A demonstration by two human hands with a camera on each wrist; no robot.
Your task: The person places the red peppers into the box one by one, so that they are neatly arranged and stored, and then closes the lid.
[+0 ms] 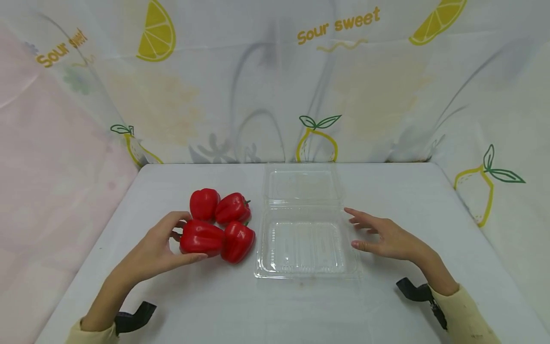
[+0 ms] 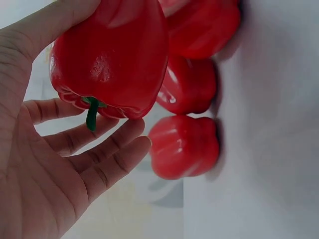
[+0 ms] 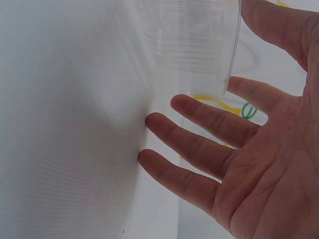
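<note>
My left hand (image 1: 161, 253) holds a glossy red bell pepper (image 1: 201, 238) between thumb and fingers. In the left wrist view the thumb lies across that bell pepper (image 2: 112, 59), and its green stem (image 2: 92, 113) points toward the palm side. It looks raised above the table. Three more red bell peppers stand close by: one behind (image 1: 204, 204), one behind to the right (image 1: 233, 209) and one at its right side (image 1: 237, 242). My right hand (image 1: 386, 236), fingers spread, is beside the right edge of a clear plastic clamshell box (image 1: 350, 267) and grips nothing.
The clamshell box lies open on the white table (image 1: 309, 310), its lid (image 1: 302, 184) folded back toward the far edge. A lemon-print cloth (image 1: 258, 95) hangs behind the table and at its sides.
</note>
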